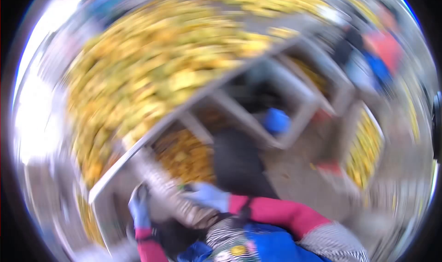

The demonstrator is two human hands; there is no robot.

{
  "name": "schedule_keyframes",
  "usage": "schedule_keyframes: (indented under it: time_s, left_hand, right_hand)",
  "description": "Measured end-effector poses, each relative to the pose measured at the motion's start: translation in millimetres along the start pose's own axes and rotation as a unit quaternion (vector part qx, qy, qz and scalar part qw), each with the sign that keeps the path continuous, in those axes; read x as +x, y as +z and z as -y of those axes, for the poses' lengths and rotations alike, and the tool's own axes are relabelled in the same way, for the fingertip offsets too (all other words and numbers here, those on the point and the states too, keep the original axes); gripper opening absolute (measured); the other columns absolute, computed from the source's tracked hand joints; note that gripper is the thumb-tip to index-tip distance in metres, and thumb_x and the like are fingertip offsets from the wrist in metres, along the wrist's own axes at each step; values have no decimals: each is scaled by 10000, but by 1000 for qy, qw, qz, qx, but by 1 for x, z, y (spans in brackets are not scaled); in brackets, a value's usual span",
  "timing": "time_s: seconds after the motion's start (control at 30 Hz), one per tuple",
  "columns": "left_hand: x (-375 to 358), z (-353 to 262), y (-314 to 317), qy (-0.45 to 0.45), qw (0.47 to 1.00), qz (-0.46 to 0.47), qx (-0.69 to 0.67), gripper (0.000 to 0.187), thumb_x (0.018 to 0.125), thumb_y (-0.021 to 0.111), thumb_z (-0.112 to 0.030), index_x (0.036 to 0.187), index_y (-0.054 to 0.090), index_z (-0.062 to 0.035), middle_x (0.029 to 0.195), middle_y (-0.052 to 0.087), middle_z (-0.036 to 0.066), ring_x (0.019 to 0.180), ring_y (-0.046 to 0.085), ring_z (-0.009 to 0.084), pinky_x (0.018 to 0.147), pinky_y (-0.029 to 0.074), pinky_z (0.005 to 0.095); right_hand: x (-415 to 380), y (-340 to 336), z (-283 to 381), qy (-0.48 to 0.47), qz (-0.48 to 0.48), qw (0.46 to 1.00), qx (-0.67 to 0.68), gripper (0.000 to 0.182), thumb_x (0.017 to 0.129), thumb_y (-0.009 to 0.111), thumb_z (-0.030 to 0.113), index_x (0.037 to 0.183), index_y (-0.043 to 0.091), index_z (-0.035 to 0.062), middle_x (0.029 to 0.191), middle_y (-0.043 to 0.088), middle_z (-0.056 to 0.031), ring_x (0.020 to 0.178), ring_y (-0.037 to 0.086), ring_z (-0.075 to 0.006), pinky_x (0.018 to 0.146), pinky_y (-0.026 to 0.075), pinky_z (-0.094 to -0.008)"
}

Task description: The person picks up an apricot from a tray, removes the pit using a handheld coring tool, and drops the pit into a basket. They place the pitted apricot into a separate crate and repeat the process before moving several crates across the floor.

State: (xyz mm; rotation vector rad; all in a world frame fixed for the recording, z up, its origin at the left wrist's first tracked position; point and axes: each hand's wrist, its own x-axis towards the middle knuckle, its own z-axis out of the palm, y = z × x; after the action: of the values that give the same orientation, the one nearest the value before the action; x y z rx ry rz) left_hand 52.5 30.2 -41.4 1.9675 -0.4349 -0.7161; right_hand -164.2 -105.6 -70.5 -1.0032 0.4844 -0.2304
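Motion blurs the whole view. My left hand (140,207), in a light blue glove with a dark patch near the fingertips, is at the lower left, beside a work bay under the table edge. To its right, my right hand (209,196), also gloved in light blue, reaches left with its fingers smeared. A small green spot shows at its fingertips; I cannot tell whether either hand grips anything. Between the hands runs a long greyish-brown, wrinkled thing (172,195), slanting up to the table edge. Brown-orange scraps (186,158) lie just beyond my right hand.
A large heap of yellow pieces (161,73) covers the table past its raised grey rim (184,108). Grey-framed bays (297,98) line the near side. A crate of yellow pieces (363,149) stands at the right. Blurred people (382,50) are at the upper right.
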Motion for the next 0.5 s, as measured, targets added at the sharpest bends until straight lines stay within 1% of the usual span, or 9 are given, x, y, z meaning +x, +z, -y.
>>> schedule_keyframes:
  time_s: [0.1, 0.17, 0.23, 0.27, 0.33, 0.37, 0.4, 0.47, 0.5]
  left_hand:
    - [15, 25, -17, -31, 997, 28, -60, 282, 921, 554, -114, 1159, 589, 34, 1062, 641, 104, 887, 618, 153, 755, 525, 275]
    - [33, 68, -32, -86, 986, 20, -144, 303, 933, 544, -218, 1111, 625, 13, 981, 665, 82, 800, 613, 118, 703, 513, 263]
    - [47, 92, -27, -82, 991, -73, 75, 358, 881, 547, -381, 1039, 656, -79, 875, 670, 163, 807, 649, 314, 727, 508, 387]
    - [42, 41, -34, -120, 988, -22, 99, 347, 867, 539, -371, 1030, 644, -83, 916, 646, 194, 882, 606, 385, 769, 488, 430]
    - [43, 55, -40, 43, 986, 70, 142, 331, 831, 569, -322, 1116, 606, -159, 996, 651, 124, 914, 623, 328, 786, 500, 392]
    - [33, 107, -23, 88, 996, 7, -32, 337, 821, 578, -313, 1133, 599, -186, 1053, 641, 96, 933, 629, 290, 806, 507, 370]
    - [37, 108, -35, 8, 975, 208, 75, 389, 822, 583, -345, 1155, 582, -144, 1107, 625, 97, 933, 633, 275, 835, 503, 356]
    - [48, 70, -39, 78, 992, 93, 28, 461, 855, 540, -440, 1155, 564, -91, 1134, 610, 142, 957, 621, 325, 863, 480, 407]
    - [48, 63, -46, -10, 989, 117, 89, 491, 858, 519, -473, 1163, 565, -91, 1139, 605, 160, 978, 612, 339, 876, 470, 420]
  right_hand:
    - [21, 16, 13, 245, 66, 967, -20, 257, 863, 675, 225, 976, 564, 22, 805, 586, -24, 748, 535, -68, 685, 457, -222]
    - [49, 30, 5, 186, 130, 971, -78, 232, 859, 676, 237, 928, 560, 47, 749, 565, -3, 668, 534, -87, 630, 450, -241]
    - [81, 61, 35, 111, 189, 954, -202, 243, 841, 685, 226, 969, 577, 51, 784, 591, -39, 688, 563, -125, 648, 460, -267]
    - [101, 79, 51, 49, 216, 931, -291, 254, 829, 690, 215, 993, 584, 53, 817, 607, -63, 711, 578, -143, 665, 464, -277]
    - [145, 126, 79, 61, 275, 901, -328, 297, 803, 703, 191, 1048, 586, 72, 879, 619, -116, 761, 614, -188, 712, 481, -297]
    - [163, 149, 86, 42, 278, 905, -320, 309, 791, 684, 134, 1067, 570, 58, 890, 624, -103, 810, 604, -153, 749, 473, -287]
    - [183, 171, 89, 22, 280, 909, -308, 329, 779, 665, 77, 1087, 554, 43, 902, 628, -91, 860, 594, -119, 785, 464, -277]
    - [221, 206, 77, -48, 253, 891, -373, 360, 766, 656, 65, 1107, 540, 44, 900, 638, -93, 841, 612, -147, 753, 479, -294]
    - [239, 219, 66, -34, 226, 893, -388, 369, 774, 663, 96, 1117, 536, 45, 915, 642, -108, 835, 626, -171, 744, 486, -307]
